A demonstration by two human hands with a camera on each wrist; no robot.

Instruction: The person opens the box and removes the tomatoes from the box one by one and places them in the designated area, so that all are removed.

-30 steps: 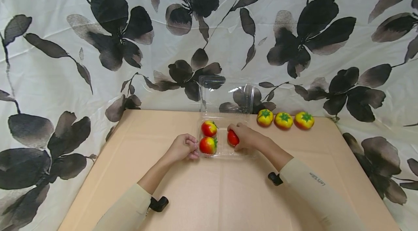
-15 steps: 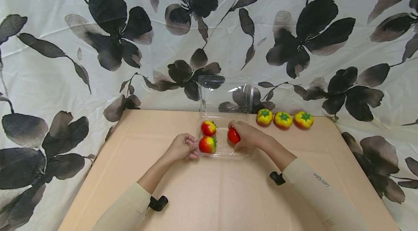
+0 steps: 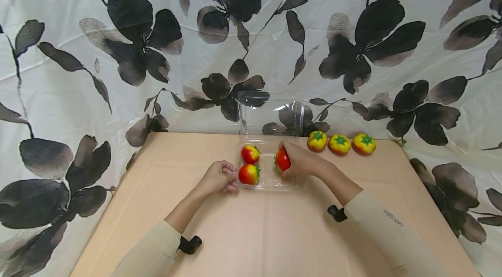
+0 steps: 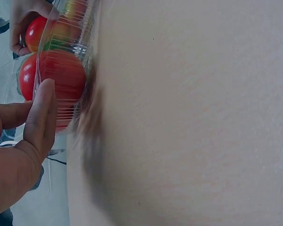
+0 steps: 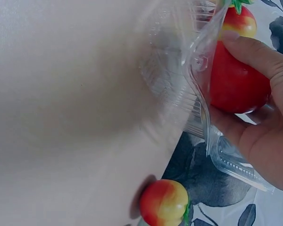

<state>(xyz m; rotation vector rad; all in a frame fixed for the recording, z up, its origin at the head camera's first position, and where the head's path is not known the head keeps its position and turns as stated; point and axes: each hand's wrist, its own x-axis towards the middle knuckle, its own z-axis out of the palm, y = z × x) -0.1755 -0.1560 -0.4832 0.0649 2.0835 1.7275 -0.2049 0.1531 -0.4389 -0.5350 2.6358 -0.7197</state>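
Note:
A clear plastic clamshell container [image 3: 268,184] lies open on the board, its lid [image 3: 270,116] standing up against the cloth behind. My left hand [image 3: 218,177] pinches the container's left rim between thumb and fingers, as the left wrist view shows. Along that side sit two red-and-yellow tomatoes, a near one [image 3: 249,174] and a far one [image 3: 250,154], with green leaves pointing right. My right hand [image 3: 303,160] grips a third tomato [image 3: 282,160] over the container's right half, its green leaves facing left. In the right wrist view, this tomato [image 5: 238,87] shows red between thumb and fingers.
Right of the container, three more tomatoes stand in a row near the back edge: a left [image 3: 317,141], a middle [image 3: 339,144] and a right one [image 3: 364,143]. A flower-printed cloth [image 3: 290,42] hangs behind the tan board [image 3: 251,233].
My right hand has shifted slightly right with its tomato, which has turned so that its leaves now show on the left. The left hand stays at the container's rim.

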